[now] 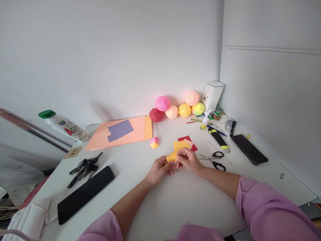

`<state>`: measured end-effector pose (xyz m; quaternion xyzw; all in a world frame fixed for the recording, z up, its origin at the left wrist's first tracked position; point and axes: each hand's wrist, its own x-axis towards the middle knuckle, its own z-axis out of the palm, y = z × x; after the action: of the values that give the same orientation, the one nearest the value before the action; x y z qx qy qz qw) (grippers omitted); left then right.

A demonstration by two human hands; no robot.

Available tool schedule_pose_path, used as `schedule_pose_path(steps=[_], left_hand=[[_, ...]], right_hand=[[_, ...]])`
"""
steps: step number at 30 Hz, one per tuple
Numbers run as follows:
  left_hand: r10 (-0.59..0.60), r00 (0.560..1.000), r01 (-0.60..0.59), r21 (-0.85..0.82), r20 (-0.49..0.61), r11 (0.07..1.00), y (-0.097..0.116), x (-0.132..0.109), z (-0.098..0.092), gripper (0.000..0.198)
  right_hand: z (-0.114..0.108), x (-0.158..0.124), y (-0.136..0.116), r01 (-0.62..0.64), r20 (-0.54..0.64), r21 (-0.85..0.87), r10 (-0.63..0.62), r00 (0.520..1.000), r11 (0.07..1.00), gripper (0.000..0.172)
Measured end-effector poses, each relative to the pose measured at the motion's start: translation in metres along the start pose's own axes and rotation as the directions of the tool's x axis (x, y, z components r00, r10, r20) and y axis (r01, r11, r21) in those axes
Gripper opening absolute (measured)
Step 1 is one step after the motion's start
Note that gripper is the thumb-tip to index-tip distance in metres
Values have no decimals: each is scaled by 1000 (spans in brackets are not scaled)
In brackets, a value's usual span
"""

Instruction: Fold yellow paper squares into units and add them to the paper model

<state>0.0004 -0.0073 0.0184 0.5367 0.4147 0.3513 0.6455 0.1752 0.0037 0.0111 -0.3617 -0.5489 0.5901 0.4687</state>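
At a white worktop (150,204), I hold a small yellow paper piece (172,156) between both hands, its long axis running from near left to far right. My left grip (162,168) pinches the left end, thumb along the near edge; my right grip (187,160) pinches the right end, so neither hand is the nearer. The piece appears folded, though my fingers cover too much to be certain. Just beyond lie overlapping yellow, red and pale pink sheets (182,144); scissors (217,164) rest open to the right. Farther back on the right stand a nozzled bottle (205,123) and a white tapered box (212,96); on the left, a green-capped bottle (66,127). What any of these three contains does not show.
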Motion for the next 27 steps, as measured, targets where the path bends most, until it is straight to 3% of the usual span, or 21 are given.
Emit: schedule_pose_path(steps=[14, 27], left_hand=[[2, 1000, -1, -19, 19, 1000, 2, -1, 0, 31], [-7, 1000, 7, 5, 20, 1000, 3, -1, 0, 30]], right_hand=[[2, 0, -11, -112, 79, -25, 114, 990, 993, 26], [-2, 1, -6, -94, 119, -46, 99, 988, 995, 26]])
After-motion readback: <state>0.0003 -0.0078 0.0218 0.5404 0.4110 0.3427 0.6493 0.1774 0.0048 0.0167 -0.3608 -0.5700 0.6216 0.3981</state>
